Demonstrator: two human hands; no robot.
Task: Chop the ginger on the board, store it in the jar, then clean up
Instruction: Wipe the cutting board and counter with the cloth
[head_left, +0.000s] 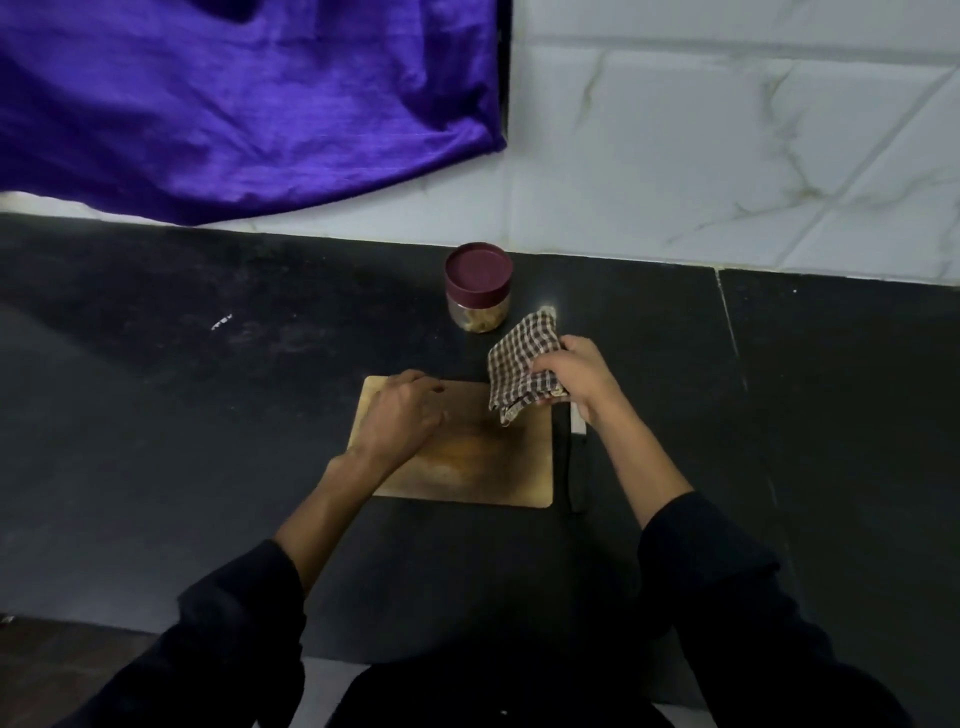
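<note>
Nearest the camera, two dark sleeves (249, 613) reach forward over a black counter (156, 395). A wooden board (483, 467) lies flat on the counter just ahead of them, stained orange-brown across its middle, with no ginger pieces to be made out on it.

The left hand (402, 410) rests on the board toward its 10 o'clock corner, palm down, fingers bent over the far edge; whether they actually grip the edge cannot be told. The right hand (576, 376) is at the board's 2 o'clock corner, its fingers closed around a bunched checked cloth (522, 364). The cloth hangs from that fist, its lower corner over the board's far right part and its upper corner sticking up toward 12 o'clock.

Just beside the board's right edge, at 3 o'clock from it, a knife (574, 467) lies on the counter with its dark handle toward the person and its pale blade partly hidden under the right wrist.

Farther on, at 12 o'clock from the board and apart from it, a jar (478, 288) stands upright with a maroon lid (478, 267) on; pale yellowish pieces show through its clear wall.

Behind the counter is a white marbled tile wall (727, 145). A purple cloth (249, 98) hangs over it at 10 o'clock.
</note>
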